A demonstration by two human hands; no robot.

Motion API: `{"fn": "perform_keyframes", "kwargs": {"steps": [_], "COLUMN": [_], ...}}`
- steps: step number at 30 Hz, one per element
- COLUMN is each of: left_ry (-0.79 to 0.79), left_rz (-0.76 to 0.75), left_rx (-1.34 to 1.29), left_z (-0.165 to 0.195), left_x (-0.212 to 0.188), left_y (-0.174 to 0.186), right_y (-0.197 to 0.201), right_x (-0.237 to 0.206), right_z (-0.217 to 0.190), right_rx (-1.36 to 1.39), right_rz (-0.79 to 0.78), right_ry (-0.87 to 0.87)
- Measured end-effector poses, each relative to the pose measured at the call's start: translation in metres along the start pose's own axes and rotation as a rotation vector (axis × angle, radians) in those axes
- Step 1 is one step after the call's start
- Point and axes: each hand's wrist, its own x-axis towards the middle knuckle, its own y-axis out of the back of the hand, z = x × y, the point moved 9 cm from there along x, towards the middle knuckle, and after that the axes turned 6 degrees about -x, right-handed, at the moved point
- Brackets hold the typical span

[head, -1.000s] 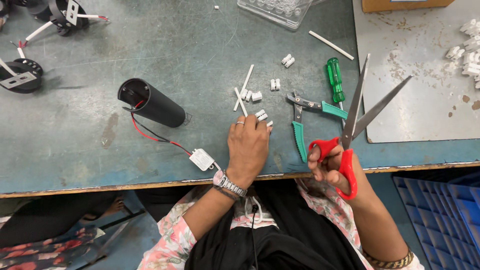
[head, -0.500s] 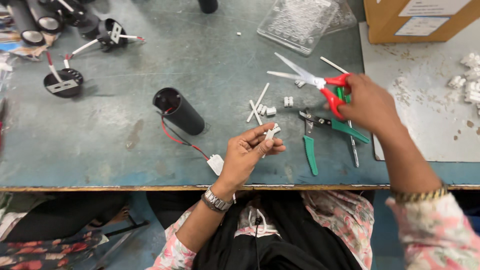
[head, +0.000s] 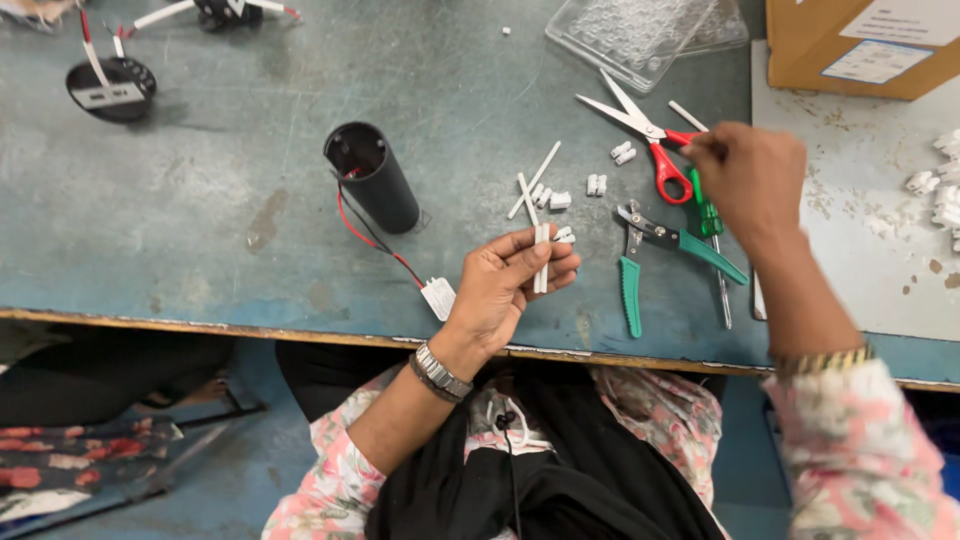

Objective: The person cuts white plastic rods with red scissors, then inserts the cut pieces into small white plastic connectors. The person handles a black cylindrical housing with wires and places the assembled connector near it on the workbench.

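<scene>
Left hand (head: 505,285) is curled around two short white tubes (head: 541,258), pinched side by side between thumb and fingertips just above the near edge of the workbench (head: 200,200). Their long axis runs almost straight from the near edge toward the far edge, upper ends pointing away from the person.

Right hand (head: 750,175) rests over the right part of the bench, fingers closed on the handle of the green screwdriver (head: 712,225), beside the red handles of the scissors (head: 645,135). The scissors lie open, blades pointing toward the far left. Green-handled pliers (head: 650,255) lie just nearer, jaws toward the far edge.

Between the hands, loose white tubes (head: 533,180) and small white connector pieces (head: 597,184) are scattered on the blue-grey top. Left of them a black cylinder (head: 375,180) lies tilted, open end up, with a red wire running to a small white tag (head: 438,298) at the near edge.

At the far edge sits a clear plastic tray (head: 640,35). In the far right corner stands a brown cardboard box (head: 860,45) bearing a white rectangular label with a blue border.
</scene>
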Motion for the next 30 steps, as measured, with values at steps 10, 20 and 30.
{"fn": "perform_keyframes", "kwargs": {"steps": [10, 20, 30], "left_ry": [-0.02, -0.02, -0.11], "left_rz": [0.081, 0.105, -0.037], "left_rx": [-0.066, -0.031, 0.215], "left_z": [-0.019, -0.031, -0.03], "left_x": [0.003, 0.001, -0.004], "left_y": [-0.001, -0.001, -0.015], "right_y": [-0.011, -0.03, -0.066], "right_x": [-0.125, -0.132, -0.152], "right_z": [-0.113, -0.107, -0.072], "right_rx": [0.832, 0.649, 1.128], "right_rz": [-0.127, 0.002, -0.128], "right_ry": [0.117, 0.105, -0.171]}}
